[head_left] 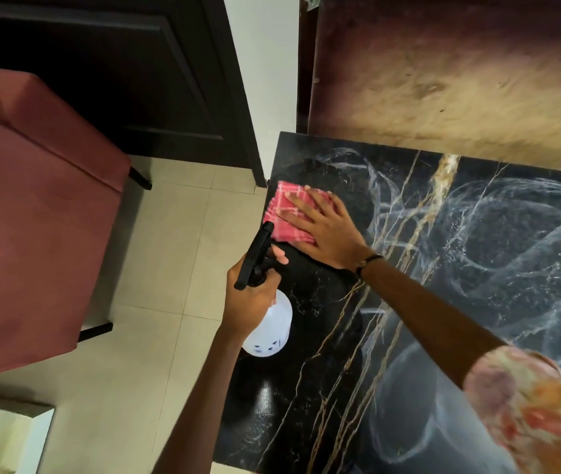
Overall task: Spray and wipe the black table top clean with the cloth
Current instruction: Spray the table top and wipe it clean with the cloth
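Observation:
The black marble-patterned table top (498, 254) fills the right half of the view, streaked with white wipe marks. A folded pink checked cloth (282, 210) lies near its far left corner. My right hand (323, 227) presses flat on the cloth, fingers spread. My left hand (248, 295) grips a white spray bottle (272, 330) with a black trigger head (255, 258), held over the table's left edge, nozzle pointing toward the cloth.
A dusty-pink upholstered chair (32, 206) stands on the tiled floor (155, 268) to the left. A dark door (108, 70) and white wall strip sit behind. A brown patterned wall panel (443, 70) borders the table's far edge.

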Demonstrator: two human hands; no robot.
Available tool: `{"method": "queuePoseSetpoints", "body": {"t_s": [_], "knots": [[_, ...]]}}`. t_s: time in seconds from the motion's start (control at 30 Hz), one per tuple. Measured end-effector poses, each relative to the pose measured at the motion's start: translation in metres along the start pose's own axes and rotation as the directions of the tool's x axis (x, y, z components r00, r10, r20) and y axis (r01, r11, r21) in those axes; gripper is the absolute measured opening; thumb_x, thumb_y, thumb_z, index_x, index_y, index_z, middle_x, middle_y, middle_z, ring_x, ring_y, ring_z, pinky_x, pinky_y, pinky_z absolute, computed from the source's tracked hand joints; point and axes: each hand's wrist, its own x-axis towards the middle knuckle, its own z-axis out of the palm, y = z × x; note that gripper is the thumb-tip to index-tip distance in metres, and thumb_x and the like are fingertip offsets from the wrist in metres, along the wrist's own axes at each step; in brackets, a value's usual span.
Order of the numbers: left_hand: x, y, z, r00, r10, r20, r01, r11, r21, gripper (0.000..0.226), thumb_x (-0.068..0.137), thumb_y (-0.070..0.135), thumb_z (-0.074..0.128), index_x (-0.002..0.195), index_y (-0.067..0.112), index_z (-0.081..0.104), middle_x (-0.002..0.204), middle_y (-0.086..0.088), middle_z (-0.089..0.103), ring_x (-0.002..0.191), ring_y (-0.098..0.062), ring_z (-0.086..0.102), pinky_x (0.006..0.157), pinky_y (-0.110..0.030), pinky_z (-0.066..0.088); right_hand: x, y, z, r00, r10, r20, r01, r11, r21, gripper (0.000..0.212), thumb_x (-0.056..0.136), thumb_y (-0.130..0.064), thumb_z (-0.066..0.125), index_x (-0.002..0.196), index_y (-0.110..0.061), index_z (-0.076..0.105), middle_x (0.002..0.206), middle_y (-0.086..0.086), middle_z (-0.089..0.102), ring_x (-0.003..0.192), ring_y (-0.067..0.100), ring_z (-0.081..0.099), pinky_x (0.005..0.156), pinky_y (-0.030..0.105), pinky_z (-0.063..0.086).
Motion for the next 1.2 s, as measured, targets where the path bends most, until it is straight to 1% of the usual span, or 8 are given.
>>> {"method": "queuePoseSetpoints", "body": {"t_s": [0.07, 0.13, 0.23, 0.37, 0.63, 0.77, 0.93, 1.2], "knots": [[0.003, 0.002, 0.0, 1.0, -0.01, -0.019, 0.01, 1.0, -0.023, 0.028, 0.083, -0.016, 0.045, 0.097, 0.002, 0.062, 0.076, 0.002, 0.065, 0.038, -0.006, 0.042, 0.042, -0.019, 0.04, -0.017, 0.027, -0.001, 1.0, -0.024, -0.013, 0.023, 0.999, -0.026, 0.061, 0.092, -0.064, 0.023, 0.147, -0.038, 0.024, 0.158, 0.0, 0.024, 0.145, 0.031, 0.021, 0.116, 0.057, 0.016], [0.004, 0.002, -0.001, 0.999, -0.014, -0.029, 0.013, 0.999, -0.033, 0.032, 0.083, -0.016, 0.046, 0.095, 0.008, 0.062, 0.084, -0.005, 0.065, 0.037, -0.006, 0.042, 0.041, -0.019, 0.041, -0.015, 0.052, -0.005, 0.996, 0.088, -0.027, -0.089, 0.996, -0.008, 0.062, 0.091, -0.064, 0.024, 0.147, -0.036, 0.027, 0.157, 0.002, 0.026, 0.143, 0.032, 0.024, 0.116, 0.057, 0.015], [0.004, -0.001, 0.0, 0.999, -0.027, -0.04, 0.026, 0.999, -0.025, 0.034, 0.083, -0.013, 0.048, 0.093, 0.016, 0.063, 0.082, 0.003, 0.068, 0.041, -0.007, 0.049, 0.041, -0.018, 0.042, 0.024, 0.065, -0.015, 0.956, 0.293, -0.031, -0.29, 0.953, 0.084, 0.064, 0.09, -0.064, 0.025, 0.147, -0.036, 0.028, 0.159, 0.0, 0.022, 0.145, 0.034, 0.019, 0.116, 0.058, 0.012], [0.0, -0.001, 0.002, 0.999, -0.028, -0.032, 0.028, 1.0, -0.014, 0.035, 0.081, -0.01, 0.049, 0.092, 0.02, 0.063, 0.084, 0.009, 0.068, 0.049, -0.005, 0.057, 0.049, -0.014, 0.044, 0.088, 0.042, -0.019, 0.928, 0.372, -0.01, -0.367, 0.921, 0.128, 0.06, 0.093, -0.061, 0.034, 0.147, -0.036, 0.026, 0.16, 0.0, 0.015, 0.145, 0.038, 0.013, 0.114, 0.061, 0.007], [-0.004, 0.002, 0.002, 0.999, 0.011, -0.038, -0.01, 1.0, 0.025, 0.037, 0.078, -0.011, 0.047, 0.09, 0.021, 0.062, 0.085, 0.003, 0.066, 0.055, -0.005, 0.059, 0.056, -0.012, 0.044, 0.033, 0.033, -0.009, 1.0, 0.004, -0.014, -0.004, 1.0, -0.009, 0.063, 0.091, -0.065, 0.023, 0.148, -0.036, 0.025, 0.158, 0.003, 0.025, 0.144, 0.032, 0.021, 0.116, 0.057, 0.01], [-0.006, 0.0, 0.002, 0.999, 0.007, -0.037, -0.006, 0.999, 0.045, 0.037, 0.078, -0.008, 0.049, 0.089, 0.025, 0.062, 0.086, 0.005, 0.066, 0.058, -0.006, 0.059, 0.063, -0.016, 0.045, 0.028, 0.068, -0.018, 0.981, 0.194, -0.024, -0.193, 0.981, 0.037, 0.066, 0.089, -0.065, 0.023, 0.148, -0.036, 0.027, 0.159, 0.001, 0.022, 0.144, 0.032, 0.021, 0.115, 0.058, 0.014], [-0.008, -0.004, 0.002, 0.998, 0.051, -0.032, -0.05, 0.998, 0.041, 0.034, 0.074, -0.002, 0.049, 0.089, 0.026, 0.062, 0.084, 0.014, 0.066, 0.058, -0.005, 0.059, 0.061, -0.013, 0.045, 0.093, 0.046, -0.022, 0.92, 0.391, -0.003, -0.387, 0.913, 0.131, 0.059, 0.094, -0.059, 0.035, 0.148, -0.037, 0.025, 0.161, -0.002, 0.013, 0.145, 0.039, 0.012, 0.114, 0.062, 0.007], [-0.016, -0.008, 0.002, 0.988, 0.153, 0.0, -0.153, 0.987, 0.051, 0.028, 0.078, -0.006, 0.049, 0.094, 0.014, 0.061, 0.086, 0.004, 0.065, 0.06, -0.005, 0.061, 0.064, -0.013, 0.046, 0.055, 0.007, -0.011, 0.994, 0.105, -0.018, -0.105, 0.994, 0.034, 0.061, 0.092, -0.061, 0.03, 0.147, -0.034, 0.027, 0.159, 0.002, 0.022, 0.145, 0.033, 0.017, 0.115, 0.059, 0.009]]}}
